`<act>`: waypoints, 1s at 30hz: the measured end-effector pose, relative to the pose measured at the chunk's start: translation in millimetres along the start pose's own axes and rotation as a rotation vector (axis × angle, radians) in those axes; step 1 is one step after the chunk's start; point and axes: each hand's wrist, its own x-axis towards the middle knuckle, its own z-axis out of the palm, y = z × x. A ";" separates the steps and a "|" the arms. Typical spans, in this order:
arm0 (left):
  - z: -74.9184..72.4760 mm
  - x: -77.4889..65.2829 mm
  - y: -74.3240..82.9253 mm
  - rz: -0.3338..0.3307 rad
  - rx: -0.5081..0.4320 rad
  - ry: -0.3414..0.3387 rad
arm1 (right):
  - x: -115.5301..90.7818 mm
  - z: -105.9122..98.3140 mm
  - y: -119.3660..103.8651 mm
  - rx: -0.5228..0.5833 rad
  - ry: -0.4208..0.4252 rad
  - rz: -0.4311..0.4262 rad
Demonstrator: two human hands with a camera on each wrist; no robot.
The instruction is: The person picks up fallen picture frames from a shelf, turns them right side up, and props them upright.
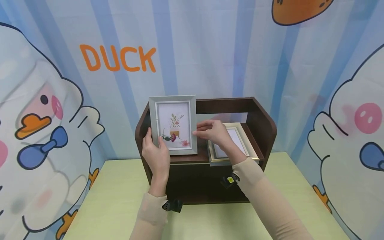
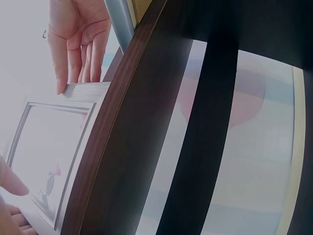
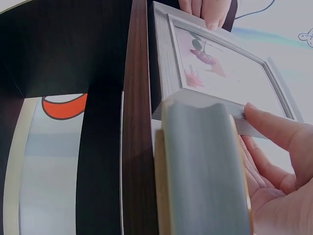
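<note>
A: Nearest us, the R sleeve [image 1: 270, 200] slants up from the btm, L sleeve [image 1: 150, 213] opposite. Hands?

B: L hand [image 1: 156, 155] has the pic frame [image 1: 173, 116] by its left edge, thumb on front, fingers bent round behind. R hand [image 1: 217, 135] pinches the right edge, thumb in front too. Neither's spread wide.

A: And the frame's where, exactly?

B: Front of the brown shelf [image 1: 265, 128], left half, at the top board [image 1: 202, 150]. Stood up, pic facing us; can't tell if its btm edge bears on the board.

A: Tips?

B: IMO: light, even grip, thumbs on the border rather than the pic, both sides level. Any weight on the board? Btm edge square first.

A: Room?

B: Tight on the left, w/ the left panel [image 1: 142, 125] just beside the L fingers. Right, mind the stacked frames [image 1: 248, 143]: front edge juts past the board, R arm right over them. Back rail [image 1: 223, 106] limits depth. No roof, so up's the roomiest way, I'd say.
</note>
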 end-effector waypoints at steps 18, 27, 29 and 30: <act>7.6 -13.8 20.1 0.229 -0.062 0.064 | -9.0 -29.2 2.0 0.006 -0.050 -0.022; 21.9 -29.9 41.8 0.234 -0.165 -0.155 | -26.9 -69.2 11.3 -0.086 0.024 0.077; 24.2 -32.9 45.2 0.228 -0.154 -0.218 | -31.8 -76.3 14.0 -0.124 0.056 0.084; 25.5 -34.5 46.4 0.223 -0.144 -0.251 | -34.4 -79.5 15.4 -0.147 0.073 0.083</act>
